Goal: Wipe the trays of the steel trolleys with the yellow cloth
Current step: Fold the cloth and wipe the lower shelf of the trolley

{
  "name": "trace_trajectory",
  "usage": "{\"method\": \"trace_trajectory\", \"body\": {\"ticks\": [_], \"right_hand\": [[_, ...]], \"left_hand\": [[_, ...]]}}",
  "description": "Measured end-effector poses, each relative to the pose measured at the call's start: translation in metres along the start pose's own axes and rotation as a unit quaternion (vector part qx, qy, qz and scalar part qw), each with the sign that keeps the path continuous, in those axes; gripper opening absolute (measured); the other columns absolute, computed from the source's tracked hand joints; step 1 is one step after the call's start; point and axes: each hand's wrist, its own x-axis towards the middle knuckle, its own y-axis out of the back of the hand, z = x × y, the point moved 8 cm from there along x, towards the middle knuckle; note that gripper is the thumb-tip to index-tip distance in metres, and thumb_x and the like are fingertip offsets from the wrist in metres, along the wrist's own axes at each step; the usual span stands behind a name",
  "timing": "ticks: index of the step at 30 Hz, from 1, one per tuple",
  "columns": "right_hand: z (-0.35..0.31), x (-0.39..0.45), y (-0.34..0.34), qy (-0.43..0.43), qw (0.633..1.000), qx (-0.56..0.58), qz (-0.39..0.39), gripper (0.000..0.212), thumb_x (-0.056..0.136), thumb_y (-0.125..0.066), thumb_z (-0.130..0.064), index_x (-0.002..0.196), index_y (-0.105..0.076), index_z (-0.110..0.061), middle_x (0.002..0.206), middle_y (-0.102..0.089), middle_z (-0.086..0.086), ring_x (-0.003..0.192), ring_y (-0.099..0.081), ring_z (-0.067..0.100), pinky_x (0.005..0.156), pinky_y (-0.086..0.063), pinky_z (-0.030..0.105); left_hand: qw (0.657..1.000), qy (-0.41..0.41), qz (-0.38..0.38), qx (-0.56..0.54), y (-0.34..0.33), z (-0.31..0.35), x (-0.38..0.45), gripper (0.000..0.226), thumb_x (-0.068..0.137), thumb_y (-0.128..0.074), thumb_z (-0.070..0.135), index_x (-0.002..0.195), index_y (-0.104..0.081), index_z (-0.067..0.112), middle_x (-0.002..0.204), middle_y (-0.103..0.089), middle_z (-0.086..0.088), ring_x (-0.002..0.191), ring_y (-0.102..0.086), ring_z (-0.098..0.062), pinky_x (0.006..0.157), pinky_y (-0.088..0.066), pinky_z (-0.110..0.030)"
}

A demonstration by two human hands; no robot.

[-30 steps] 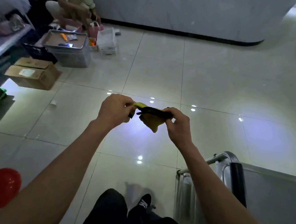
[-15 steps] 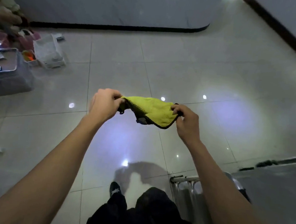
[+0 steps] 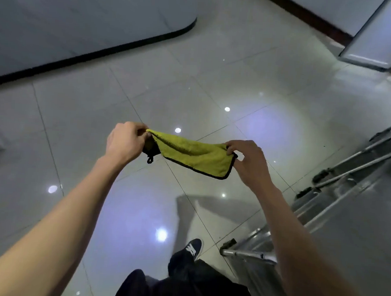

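A yellow cloth (image 3: 194, 154) with a dark border and a small hanging loop is stretched in the air above the tiled floor, in front of me. My left hand (image 3: 124, 141) pinches its left corner and my right hand (image 3: 248, 160) pinches its right corner. The steel trolley (image 3: 357, 217) stands at the right, below my right forearm; its grey top tray and a rail with black end pieces show. Both hands are well left of the tray and clear of it.
Glossy pale floor tiles (image 3: 193, 86) spread ahead. A white wall with a black skirting (image 3: 104, 50) curves across the upper left. A tilted white panel (image 3: 380, 35) leans at the upper right. My dark trousers and a shoe (image 3: 191, 250) are below.
The view has swung right: the boxes, the bin and the seated person have left the frame. My hands have drawn apart, spreading the bunched cloth wider. More of the trolley shows.
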Motion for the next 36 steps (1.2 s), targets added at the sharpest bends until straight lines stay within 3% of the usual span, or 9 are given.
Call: {"method": "trace_trajectory", "body": {"ticks": [4,10,16,19,22,26,30,33,36], "right_hand": [[0.015,0.029,0.012,0.043,0.997,-0.059,-0.041,0.029,0.073,-0.067,0.007,0.094,-0.069,-0.013,0.097,-0.074,-0.003,0.115,-0.057,0.017,0.088,-0.042,0.024],[0.065,0.045,0.021,-0.079,0.984,-0.107,-0.121,0.038,0.082,-0.052,0.000,0.099,-0.058,-0.034,0.076,-0.062,0.000,0.070,-0.055,0.022,0.066,-0.050,0.039],[0.073,0.063,0.037,-0.011,0.994,-0.012,-0.105,0.053,0.073,-0.042,0.021,0.102,-0.076,-0.007,0.102,-0.072,0.020,0.080,-0.055,0.014,0.074,-0.039,0.003],[0.105,0.077,0.046,-0.106,0.990,-0.026,-0.085,0.059,0.076,-0.042,0.021,0.112,-0.075,-0.011,0.119,-0.067,0.009,0.107,-0.058,0.020,0.088,-0.028,-0.003],[0.134,0.089,0.052,-0.225,0.971,-0.007,-0.079,0.047,0.078,-0.047,-0.012,0.117,-0.073,-0.021,0.119,-0.059,-0.013,0.108,-0.051,0.007,0.089,-0.033,0.004],[0.163,0.113,0.068,-0.287,0.957,-0.046,0.017,0.017,0.083,-0.069,-0.035,0.092,-0.073,-0.021,0.099,-0.064,-0.013,0.097,-0.052,0.008,0.088,-0.046,0.031],[0.196,0.117,0.087,-0.381,0.908,-0.116,0.129,0.019,0.080,-0.072,-0.021,0.094,-0.059,-0.022,0.076,-0.056,-0.015,0.076,-0.054,0.015,0.082,-0.046,0.039],[0.218,0.122,0.092,-0.408,0.892,-0.176,0.087,0.031,0.085,-0.058,-0.023,0.116,-0.062,-0.026,0.082,-0.066,-0.007,0.086,-0.061,0.021,0.082,-0.039,0.036],[0.246,0.117,0.105,-0.426,0.879,-0.202,0.064,0.022,0.085,-0.057,-0.024,0.100,-0.073,-0.023,0.089,-0.065,-0.002,0.090,-0.058,0.021,0.078,-0.036,0.034]], "left_hand": [[0.998,-0.067,-0.013,0.011,-0.015,0.063,0.053,0.012,0.093,-0.059,0.026,0.097,-0.071,0.027,0.091,-0.072,-0.006,0.083,-0.066,-0.032,0.073,-0.055,-0.039],[0.993,-0.113,-0.028,0.011,-0.048,0.136,0.113,0.014,0.093,-0.056,0.019,0.093,-0.068,0.025,0.071,-0.067,0.002,0.061,-0.063,-0.016,0.064,-0.054,-0.034],[0.988,-0.144,-0.054,0.007,-0.087,0.190,0.186,0.013,0.092,-0.057,0.020,0.094,-0.069,0.025,0.079,-0.062,0.003,0.066,-0.057,-0.019,0.065,-0.046,-0.031],[0.984,-0.159,-0.082,-0.009,-0.108,0.215,0.220,0.009,0.091,-0.060,0.024,0.085,-0.065,0.029,0.075,-0.064,0.003,0.060,-0.057,-0.010,0.054,-0.039,-0.025],[0.977,-0.180,-0.113,-0.030,-0.127,0.244,0.251,0.009,0.089,-0.060,0.024,0.089,-0.069,0.025,0.078,-0.066,0.001,0.068,-0.061,-0.016,0.059,-0.045,-0.027],[0.960,-0.227,-0.153,-0.054,-0.151,0.292,0.277,0.012,0.088,-0.059,0.022,0.089,-0.070,0.025,0.077,-0.064,0.005,0.076,-0.062,-0.020,0.065,-0.047,-0.030],[0.939,-0.265,-0.212,-0.051,-0.183,0.338,0.283,0.012,0.088,-0.058,0.020,0.086,-0.068,0.027,0.073,-0.068,0.002,0.067,-0.066,-0.021,0.065,-0.054,-0.033],[0.921,-0.296,-0.250,-0.036,-0.214,0.368,0.281,0.011,0.090,-0.058,0.020,0.087,-0.067,0.025,0.082,-0.068,0.000,0.078,-0.064,-0.021,0.069,-0.053,-0.034],[0.906,-0.317,-0.280,-0.013,-0.250,0.399,0.282,0.012,0.091,-0.058,0.021,0.089,-0.070,0.022,0.086,-0.067,0.000,0.082,-0.064,-0.022,0.070,-0.052,-0.034]]}}
